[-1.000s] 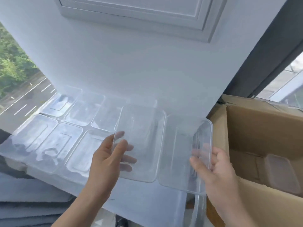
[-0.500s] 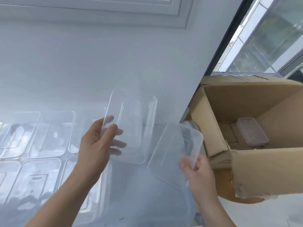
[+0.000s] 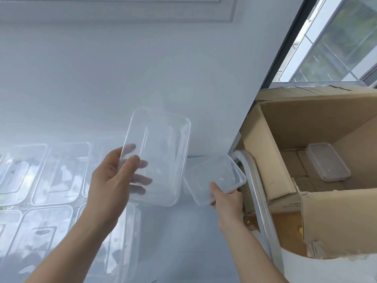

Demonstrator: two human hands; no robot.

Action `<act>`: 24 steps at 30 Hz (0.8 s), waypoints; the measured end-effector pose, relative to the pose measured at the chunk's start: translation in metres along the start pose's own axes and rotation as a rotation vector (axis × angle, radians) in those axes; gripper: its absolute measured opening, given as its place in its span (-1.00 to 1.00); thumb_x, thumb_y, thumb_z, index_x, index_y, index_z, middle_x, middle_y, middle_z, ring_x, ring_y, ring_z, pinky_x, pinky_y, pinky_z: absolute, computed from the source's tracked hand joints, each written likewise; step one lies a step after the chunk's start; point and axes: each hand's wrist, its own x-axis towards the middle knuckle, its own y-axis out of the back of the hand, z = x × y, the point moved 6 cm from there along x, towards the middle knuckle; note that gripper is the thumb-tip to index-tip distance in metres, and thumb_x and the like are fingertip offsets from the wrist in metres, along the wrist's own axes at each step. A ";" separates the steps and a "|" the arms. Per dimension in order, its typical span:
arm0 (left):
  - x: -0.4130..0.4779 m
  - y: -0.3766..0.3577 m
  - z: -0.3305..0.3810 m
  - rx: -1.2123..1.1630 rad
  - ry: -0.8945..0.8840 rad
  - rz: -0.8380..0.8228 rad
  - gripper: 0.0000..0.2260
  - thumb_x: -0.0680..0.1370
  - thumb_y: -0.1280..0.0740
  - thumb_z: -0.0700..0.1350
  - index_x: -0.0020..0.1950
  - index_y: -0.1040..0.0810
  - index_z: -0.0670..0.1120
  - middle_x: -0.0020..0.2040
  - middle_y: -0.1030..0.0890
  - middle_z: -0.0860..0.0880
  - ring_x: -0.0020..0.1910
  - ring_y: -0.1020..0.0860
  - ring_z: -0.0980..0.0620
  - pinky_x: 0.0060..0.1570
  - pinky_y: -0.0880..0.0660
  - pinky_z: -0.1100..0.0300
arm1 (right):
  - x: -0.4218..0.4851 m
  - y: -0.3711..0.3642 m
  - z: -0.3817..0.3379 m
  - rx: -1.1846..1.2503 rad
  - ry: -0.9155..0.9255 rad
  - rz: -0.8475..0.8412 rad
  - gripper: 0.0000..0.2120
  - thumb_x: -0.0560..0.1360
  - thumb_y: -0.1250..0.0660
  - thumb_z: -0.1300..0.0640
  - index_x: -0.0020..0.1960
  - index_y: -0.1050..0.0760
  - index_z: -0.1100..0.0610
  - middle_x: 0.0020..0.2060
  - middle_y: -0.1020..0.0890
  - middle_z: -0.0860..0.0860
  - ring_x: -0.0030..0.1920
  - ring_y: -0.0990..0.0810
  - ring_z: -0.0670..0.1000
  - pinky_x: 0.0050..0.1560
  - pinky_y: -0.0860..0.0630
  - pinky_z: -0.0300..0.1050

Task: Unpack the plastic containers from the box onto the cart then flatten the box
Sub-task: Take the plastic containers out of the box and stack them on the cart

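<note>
A: How far along?

B: Mostly unpacked. Rows of containers (image 3: 59,172) cover the left side of the cart (image 3: 179,231); one lidded container (image 3: 328,165) remains on the floor of the box (image 3: 336,221), which isn't flattened yet.

A: And the hands?

B: The left hand (image 3: 110,180) grips a clear tub (image 3: 163,152) by its side, above the cart's middle. The right hand (image 3: 226,201) pinches a second clear piece (image 3: 214,176) near the right edge — lower and flatter than half a second ago.
</note>
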 end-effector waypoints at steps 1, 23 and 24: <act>0.001 0.000 0.000 0.001 0.000 -0.001 -0.78 0.61 -0.33 -0.12 0.25 -0.55 0.01 -0.06 -0.69 -0.08 -0.26 -0.67 -0.12 -0.25 -0.54 0.01 | 0.004 -0.005 0.002 0.024 -0.025 0.006 -0.51 0.39 -0.57 0.08 0.14 -0.48 0.35 -0.23 -0.66 0.18 -0.47 -0.56 -0.05 -0.25 -0.57 -0.07; 0.004 -0.007 0.014 0.080 -0.026 -0.054 -0.73 0.57 -0.36 -0.09 0.27 -0.53 0.05 -0.07 -0.69 -0.02 -0.25 -0.68 -0.08 -0.26 -0.57 0.05 | 0.003 -0.025 0.003 -0.153 -0.242 -0.111 -0.57 0.49 -0.40 -0.21 -0.12 -0.49 0.18 -0.18 -0.63 0.23 -0.38 -0.57 0.11 -0.17 -0.62 -0.02; 0.003 -0.009 0.014 0.095 -0.027 -0.071 -0.69 0.52 -0.36 -0.02 0.27 -0.53 0.06 -0.06 -0.69 -0.01 -0.25 -0.69 -0.07 -0.25 -0.58 0.05 | -0.002 -0.020 0.002 -0.171 -0.247 -0.112 -0.60 0.52 -0.34 -0.23 -0.12 -0.46 0.14 -0.17 -0.63 0.24 -0.39 -0.56 0.10 -0.22 -0.60 -0.04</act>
